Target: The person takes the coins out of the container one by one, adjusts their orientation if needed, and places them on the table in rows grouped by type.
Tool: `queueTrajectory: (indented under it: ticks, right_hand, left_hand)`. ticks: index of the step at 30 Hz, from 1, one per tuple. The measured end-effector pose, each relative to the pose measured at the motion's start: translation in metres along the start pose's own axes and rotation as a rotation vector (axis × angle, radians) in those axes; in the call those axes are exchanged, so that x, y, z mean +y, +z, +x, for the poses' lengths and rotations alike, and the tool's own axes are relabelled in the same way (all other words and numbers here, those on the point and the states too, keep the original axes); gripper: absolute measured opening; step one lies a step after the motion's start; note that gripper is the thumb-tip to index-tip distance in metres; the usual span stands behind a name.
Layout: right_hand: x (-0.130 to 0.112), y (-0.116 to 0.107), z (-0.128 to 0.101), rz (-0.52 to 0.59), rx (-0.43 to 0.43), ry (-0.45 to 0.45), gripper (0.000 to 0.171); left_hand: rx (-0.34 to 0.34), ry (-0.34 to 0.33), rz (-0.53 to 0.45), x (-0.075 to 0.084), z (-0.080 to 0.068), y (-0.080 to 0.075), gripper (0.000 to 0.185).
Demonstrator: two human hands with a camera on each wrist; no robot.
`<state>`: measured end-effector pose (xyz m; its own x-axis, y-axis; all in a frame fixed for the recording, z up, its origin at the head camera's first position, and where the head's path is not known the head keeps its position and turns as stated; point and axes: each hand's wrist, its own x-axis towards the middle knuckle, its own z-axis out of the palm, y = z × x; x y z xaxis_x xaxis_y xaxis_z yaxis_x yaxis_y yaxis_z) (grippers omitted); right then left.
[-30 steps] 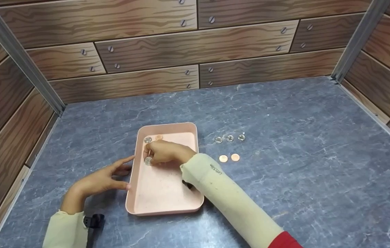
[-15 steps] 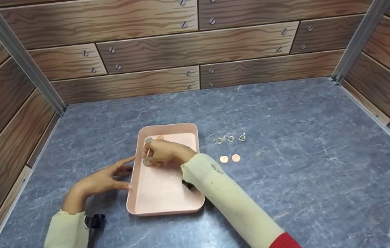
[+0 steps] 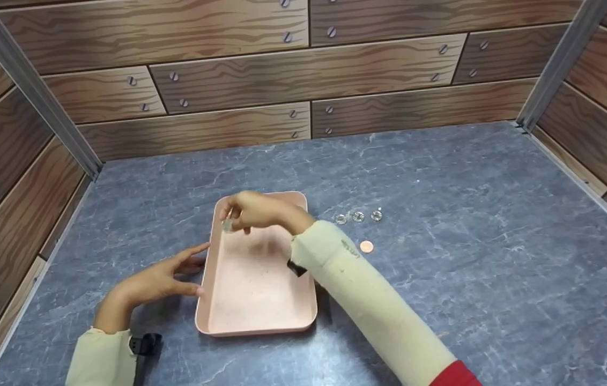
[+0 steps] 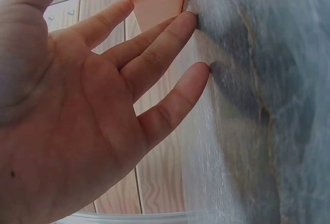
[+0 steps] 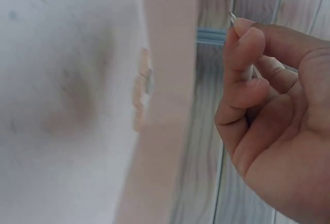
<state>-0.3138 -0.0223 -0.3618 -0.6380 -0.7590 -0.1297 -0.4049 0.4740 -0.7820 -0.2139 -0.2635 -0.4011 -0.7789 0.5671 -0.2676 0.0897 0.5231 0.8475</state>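
Note:
My right hand (image 3: 252, 210) pinches a silver coin (image 3: 227, 225) between thumb and fingertips, raised over the far left part of a shallow pink tray (image 3: 260, 300). In the right wrist view the coin (image 5: 232, 17) shows nearly edge-on at the fingertips. Several copper coins (image 5: 138, 92) lie in the tray along its wall there, with a silver one beside them; in the head view the hand hides that end. My left hand (image 3: 156, 281) has its fingers spread, thumb and fingertips at the tray's left wall. Its palm (image 4: 77, 131) fills much of the left wrist view.
Right of the tray, three silver coins (image 3: 358, 216) lie in a row on the blue-grey marbled table (image 3: 469, 225). A copper coin (image 3: 366, 246) lies nearer, beside the right sleeve (image 3: 362, 300). Wood-patterned walls (image 3: 239, 80) enclose the table's back and sides.
My right hand has lifted with the silver coin and moved toward the tray's far end. Its sleeve now covers one of two copper coins on the table. The left hand stays put.

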Motion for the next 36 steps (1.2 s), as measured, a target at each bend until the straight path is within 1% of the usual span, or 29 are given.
queueTrajectory:
  ticks: [3, 6, 10, 13, 17, 22, 29, 32, 36]
  right_hand:
    - [-0.001, -0.011, -0.006, -0.008, 0.018, 0.000, 0.029]
    - [0.002, -0.020, -0.014, 0.039, 0.043, 0.007, 0.030]
    - [0.011, -0.032, -0.025, 0.126, 0.086, 0.031, 0.030]
    - [0.018, -0.042, -0.035, 0.160, 0.116, 0.051, 0.031]
    - [0.027, -0.054, -0.050, 0.170, 0.138, 0.064, 0.031]
    - [0.040, -0.069, -0.071, 0.147, 0.152, 0.075, 0.029]
    - [0.061, -0.087, -0.099, 0.158, 0.159, 0.131, 0.030]
    - [0.071, -0.093, -0.110, 0.146, 0.176, 0.143, 0.029]
    - [0.085, -0.101, -0.124, 0.124, 0.203, 0.157, 0.029]
  left_hand:
    - [0.009, -0.016, 0.005, -0.001, 0.000, 0.001, 0.093]
    - [0.018, -0.035, 0.005, -0.002, 0.000, 0.002, 0.093]
    - [0.019, -0.036, 0.020, -0.001, 0.000, 0.002, 0.094]
    - [0.024, -0.040, 0.029, 0.000, -0.001, 0.002, 0.094]
    - [0.031, -0.046, 0.031, 0.000, -0.001, 0.002, 0.095]
    - [0.027, -0.042, 0.032, -0.001, 0.001, 0.002, 0.094]
    - [0.021, -0.042, 0.022, -0.001, 0.001, 0.001, 0.094]
    - [0.021, -0.052, 0.021, 0.000, 0.000, 0.002, 0.094]
    - [0.021, -0.048, 0.022, 0.002, 0.001, 0.002, 0.094]
